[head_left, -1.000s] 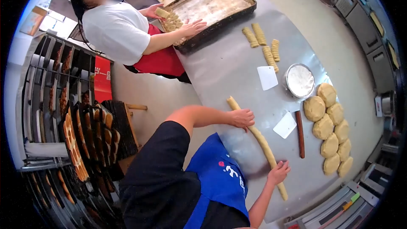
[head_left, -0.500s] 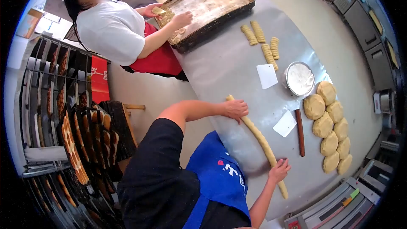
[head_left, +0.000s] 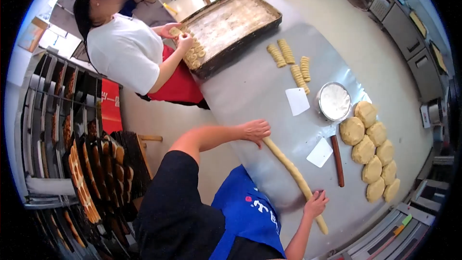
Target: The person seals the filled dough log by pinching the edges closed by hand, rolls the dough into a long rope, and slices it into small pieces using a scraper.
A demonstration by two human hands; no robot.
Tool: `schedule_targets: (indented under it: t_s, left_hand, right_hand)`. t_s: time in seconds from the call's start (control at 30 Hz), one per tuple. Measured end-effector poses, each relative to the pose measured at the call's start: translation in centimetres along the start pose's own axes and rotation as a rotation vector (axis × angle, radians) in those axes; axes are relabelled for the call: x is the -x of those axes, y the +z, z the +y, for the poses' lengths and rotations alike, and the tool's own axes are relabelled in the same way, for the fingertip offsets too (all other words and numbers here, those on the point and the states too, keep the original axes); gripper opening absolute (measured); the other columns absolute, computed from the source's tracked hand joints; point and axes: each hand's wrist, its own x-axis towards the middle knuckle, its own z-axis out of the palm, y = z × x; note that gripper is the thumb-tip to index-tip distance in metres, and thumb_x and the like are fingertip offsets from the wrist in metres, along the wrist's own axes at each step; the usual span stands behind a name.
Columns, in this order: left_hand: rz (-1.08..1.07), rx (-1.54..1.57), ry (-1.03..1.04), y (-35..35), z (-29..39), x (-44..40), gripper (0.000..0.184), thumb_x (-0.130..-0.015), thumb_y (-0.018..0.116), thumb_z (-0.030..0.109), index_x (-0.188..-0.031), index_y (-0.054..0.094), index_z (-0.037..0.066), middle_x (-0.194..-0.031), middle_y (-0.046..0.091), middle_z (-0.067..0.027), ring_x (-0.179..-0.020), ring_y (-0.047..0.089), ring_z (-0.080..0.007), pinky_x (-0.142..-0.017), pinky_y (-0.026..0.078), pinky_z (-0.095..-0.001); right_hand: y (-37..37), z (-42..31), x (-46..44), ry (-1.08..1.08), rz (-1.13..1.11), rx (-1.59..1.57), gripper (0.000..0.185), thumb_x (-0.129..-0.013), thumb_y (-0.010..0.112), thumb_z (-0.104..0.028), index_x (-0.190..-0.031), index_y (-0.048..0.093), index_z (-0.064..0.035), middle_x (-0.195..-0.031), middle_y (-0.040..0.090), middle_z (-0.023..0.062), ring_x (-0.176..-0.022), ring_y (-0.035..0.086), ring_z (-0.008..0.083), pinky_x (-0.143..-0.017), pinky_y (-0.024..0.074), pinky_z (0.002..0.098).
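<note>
A long rope of pale dough [head_left: 288, 166] lies slantwise across the metal table. Over its upper end rests my left hand [head_left: 255, 131], palm down, fingers stretched out and thumb apart. My right hand [head_left: 315, 203] lies across the rope near its lower end, fingers extended and a short tail of dough showing past it. Both palms are hidden. Beyond the rope are a white scraper [head_left: 319, 152] and a brown rolling pin [head_left: 338, 161].
A bowl of white powder [head_left: 334, 101], another white scraper [head_left: 297, 101] and several ridged dough rolls [head_left: 299, 78] sit farther up the table. Round dough pieces [head_left: 372, 169] line its far side. A co-worker [head_left: 125, 53] handles small pieces at a large tray [head_left: 240, 43]. Loaded racks [head_left: 103, 163] stand at left.
My left hand has slid out to the rope's upper end, covering the tip that showed before. The co-worker's hands have come together over the pieces. The whole view has shifted slightly.
</note>
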Motion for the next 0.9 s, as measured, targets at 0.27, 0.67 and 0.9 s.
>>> schedule_targets:
  t_s: [0.27,0.67,0.9]
  left_hand:
    - [0.04,0.068,-0.023,1.4,-1.6,1.5,0.067,-0.081,0.07,0.073,-0.092,0.056,0.009,-0.095,0.058,-0.0075,-0.096,0.058,-0.0237,-0.085,0.048,-0.0381]
    - [-0.218,0.156,-0.271,-2.0,3.8,-4.9,0.084,-0.08,0.075,0.07,-0.138,0.06,0.01,-0.137,0.061,-0.0161,-0.132,0.055,-0.036,-0.114,0.042,-0.0497]
    - [-0.017,0.141,-0.166,2.3,12.6,-8.6,0.082,-0.095,0.067,0.057,-0.161,0.046,0.015,-0.164,0.047,-0.0124,-0.155,0.038,-0.0378,-0.127,0.03,-0.0539]
  right_hand:
    - [0.5,1.1,-0.1,-0.049,0.045,-0.02,0.058,-0.111,0.048,-0.051,-0.151,0.055,-0.0096,-0.139,0.053,0.0235,-0.107,0.062,0.0464,-0.093,0.0497,0.0546]
    - [-3.5,-6.5,-1.2,-0.058,0.073,-0.124,0.056,-0.101,0.066,-0.034,-0.14,0.058,0.0054,-0.138,0.062,0.0291,-0.128,0.056,0.0477,-0.11,0.0438,0.0568]
    - [0.9,-15.9,3.0,-0.549,0.03,-0.199,0.075,-0.101,0.065,-0.044,-0.162,0.042,-0.0084,-0.168,0.038,0.0197,-0.157,0.032,0.0416,-0.126,0.0252,0.0622]
